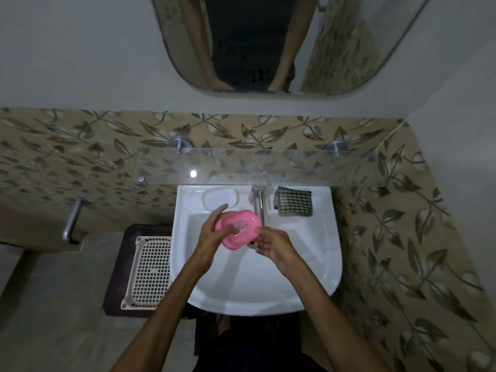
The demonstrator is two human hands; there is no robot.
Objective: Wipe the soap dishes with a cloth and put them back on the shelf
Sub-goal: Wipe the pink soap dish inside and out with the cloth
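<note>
A pink soap dish is held over the basin of the white sink. My left hand grips its left side, thumb lying across the inside. My right hand holds its right edge with the fingertips. A white soap dish lies on the sink's back rim at the left. A folded dark checked cloth lies on the back rim at the right, untouched. The glass shelf above the sink carries nothing.
A chrome tap stands at the middle of the sink's back rim, close to the pink dish. A cream lattice tray on a dark mat lies on the floor to the left. A mirror hangs above.
</note>
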